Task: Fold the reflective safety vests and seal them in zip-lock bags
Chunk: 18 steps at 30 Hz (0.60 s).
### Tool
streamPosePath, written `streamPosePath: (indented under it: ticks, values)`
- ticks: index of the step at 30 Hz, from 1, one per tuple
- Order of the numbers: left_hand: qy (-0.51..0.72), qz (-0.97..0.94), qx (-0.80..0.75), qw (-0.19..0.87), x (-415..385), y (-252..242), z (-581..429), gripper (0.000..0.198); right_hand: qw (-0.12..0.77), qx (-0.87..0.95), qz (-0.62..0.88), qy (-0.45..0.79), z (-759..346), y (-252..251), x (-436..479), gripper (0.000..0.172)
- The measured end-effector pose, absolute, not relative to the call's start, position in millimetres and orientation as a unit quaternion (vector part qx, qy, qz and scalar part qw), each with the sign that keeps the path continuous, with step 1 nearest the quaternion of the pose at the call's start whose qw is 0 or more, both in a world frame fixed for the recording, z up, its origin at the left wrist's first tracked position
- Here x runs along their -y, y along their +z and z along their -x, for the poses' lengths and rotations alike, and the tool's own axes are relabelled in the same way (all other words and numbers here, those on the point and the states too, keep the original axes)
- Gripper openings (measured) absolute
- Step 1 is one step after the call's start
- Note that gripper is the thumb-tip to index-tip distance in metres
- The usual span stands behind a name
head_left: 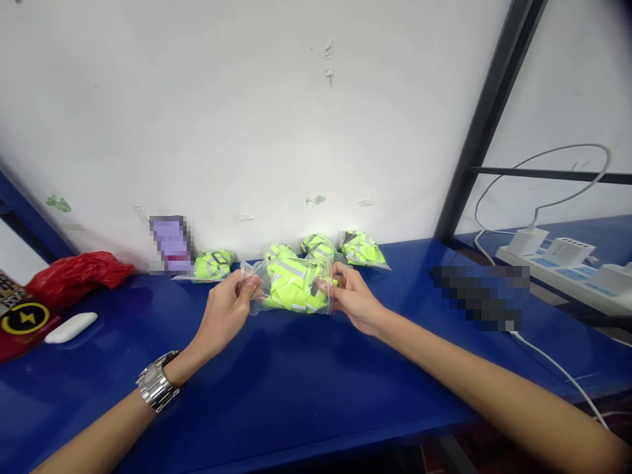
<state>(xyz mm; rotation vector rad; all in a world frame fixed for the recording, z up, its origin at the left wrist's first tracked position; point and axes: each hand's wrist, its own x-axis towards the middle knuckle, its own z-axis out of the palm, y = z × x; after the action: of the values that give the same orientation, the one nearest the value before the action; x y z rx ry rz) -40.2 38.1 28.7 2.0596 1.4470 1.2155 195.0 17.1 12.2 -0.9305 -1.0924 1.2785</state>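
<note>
**Left hand (224,316) and right hand (356,299) are pinching a clear zip bag (261,276)**

The left forearm (99,428) and right forearm (503,375) are reaching in over the blue table (276,408), and a steel wristwatch (157,380) is sitting on the left wrist. The left hand is pinching the bag's left side between thumb and fingers; the right hand is pinching its right edge – neither hand is spread. The bag is at the table's middle, low over it; I cannot tell if it is touching. It seems light and soft, with slippery film, so its edges are the best place for taking hold. Inside, a folded yellow-green reflective vest (295,289) is filling the bag. Four similar bags (318,247) are lying along the far edge, by the white wall (247,112). Far left, a red plastic bag (76,280) is lying; far right, a white power strip (557,266) is sitting on a shelf.
</note>
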Motion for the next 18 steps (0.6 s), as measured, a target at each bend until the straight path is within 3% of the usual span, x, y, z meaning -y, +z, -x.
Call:
streamPosePath:
  ticks: [5,11,14,18]
  values:
    - [0.454,-0.695,-0.543,0.127,-43.0,25.6,50.5,0.039,0.571,0.444,0.414,0.553,-215.3,13.2,-21.8,0.026]
    - [0.406,-0.746,-0.514,0.118,-39.5,23.7,53.1,0.026,0.413,0.613,0.5,0.452,-215.1,7.2,-21.2,0.015]
    - [0.4,-0.749,-0.519,0.092,-34.7,27.7,46.3,0.02,0.386,0.683,0.453,0.422,-207.9,2.4,-20.8,0.019]
    - [0.437,-0.724,-0.534,0.014,-32.1,33.2,32.1,0.017,0.447,0.627,0.384,0.509,-201.5,3.7,-18.5,0.038]
